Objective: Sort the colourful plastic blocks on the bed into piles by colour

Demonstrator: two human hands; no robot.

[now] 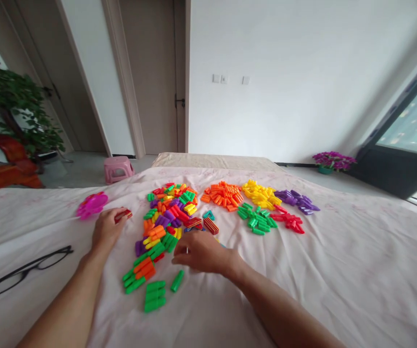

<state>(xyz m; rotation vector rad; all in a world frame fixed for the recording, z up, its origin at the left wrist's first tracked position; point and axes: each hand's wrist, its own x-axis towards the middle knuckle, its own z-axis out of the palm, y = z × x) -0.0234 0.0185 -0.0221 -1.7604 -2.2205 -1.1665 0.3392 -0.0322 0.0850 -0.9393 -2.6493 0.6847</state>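
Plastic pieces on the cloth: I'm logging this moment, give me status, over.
Left hand pinching a red striped piece. Right hand beside the mixed pile, grip unclear. Black glasses off to the left, clear of the pile.

Glossy plastic pieces (259, 220); wrinkled matt cloth (339, 261); smooth matt wall (284, 116); shiny reddish wood armrest (10, 150).

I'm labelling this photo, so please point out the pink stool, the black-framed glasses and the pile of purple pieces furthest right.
Pink stool (117, 162): head view, seat top.
Black-framed glasses (9, 280): head view, frame.
Purple pile (304, 202): head view, middle.
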